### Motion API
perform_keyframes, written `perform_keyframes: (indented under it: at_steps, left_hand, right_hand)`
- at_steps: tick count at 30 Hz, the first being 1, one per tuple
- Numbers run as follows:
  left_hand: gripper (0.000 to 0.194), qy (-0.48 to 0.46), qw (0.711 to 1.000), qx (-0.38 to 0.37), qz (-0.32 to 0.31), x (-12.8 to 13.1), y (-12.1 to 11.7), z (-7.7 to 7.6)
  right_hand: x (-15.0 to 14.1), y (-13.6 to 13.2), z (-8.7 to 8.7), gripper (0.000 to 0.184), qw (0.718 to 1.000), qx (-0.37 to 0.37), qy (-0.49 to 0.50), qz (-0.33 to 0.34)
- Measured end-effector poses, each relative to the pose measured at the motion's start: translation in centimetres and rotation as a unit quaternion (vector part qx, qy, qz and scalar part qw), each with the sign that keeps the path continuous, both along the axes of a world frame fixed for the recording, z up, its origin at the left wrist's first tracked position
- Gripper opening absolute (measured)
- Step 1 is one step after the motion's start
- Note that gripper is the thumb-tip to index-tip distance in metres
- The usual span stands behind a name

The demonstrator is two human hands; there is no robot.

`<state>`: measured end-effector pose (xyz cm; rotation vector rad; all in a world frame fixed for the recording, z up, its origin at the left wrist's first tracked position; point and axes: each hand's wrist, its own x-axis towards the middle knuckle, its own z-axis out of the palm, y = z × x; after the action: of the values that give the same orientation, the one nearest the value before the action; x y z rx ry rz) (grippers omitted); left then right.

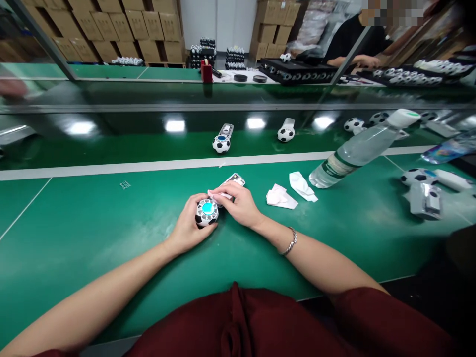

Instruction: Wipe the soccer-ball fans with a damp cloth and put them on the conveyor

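Note:
My left hand [187,229] is wrapped round a football-patterned gadget [207,212], a black-and-white ball with a round blue face turned up. A flat, pale section [236,179] extends from it toward the upper right, partly covered by my right hand. The fingers of my right hand [238,202] are closed on a small piece of white tissue [215,194], pressed at the upper edge of the ball. Two crumpled white tissues [281,197] lie on the green table to the right of this hand.
A tilted-looking water bottle [349,153] stands at the right. Beyond the white strip, football gadgets [222,143] lie on a dark green conveyor belt [148,144]. More gadgets [419,177] and a clear plastic pack [426,201] sit far right. A co-worker [357,44] sits opposite.

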<state>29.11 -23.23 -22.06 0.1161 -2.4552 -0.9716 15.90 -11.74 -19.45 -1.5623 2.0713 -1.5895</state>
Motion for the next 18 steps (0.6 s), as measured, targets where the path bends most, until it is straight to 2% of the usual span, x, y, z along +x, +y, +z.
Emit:
perform_keyframes:
  at_steps: [4, 9, 14, 18]
  left_hand:
    - [0.053, -0.003, 1.0, -0.004, 0.002, 0.1, 0.1, 0.2]
    - [0.053, 0.001, 1.0, -0.011, 0.005, 0.1, 0.2, 0.5]
    - [0.049, 0.005, 1.0, -0.013, 0.007, 0.0, 0.4, 0.4]
    - [0.051, -0.002, 1.0, 0.01, 0.01, 0.0, 0.2, 0.5]
  right_hand:
    - [-0.6, 0.4, 0.4, 0.017, 0.998, -0.042, -0.043, -0.02]
    - [-0.2, 0.8, 0.5, 0.017, 0.998, -0.052, -0.02, 0.015]
    - [-0.1, 0.7, -0.3, 0.015, 0.983, -0.04, 0.13, 0.127]
    - [-1.5, 0.8, -0.2, 0.014, 0.965, -0.016, 0.208, 0.157]
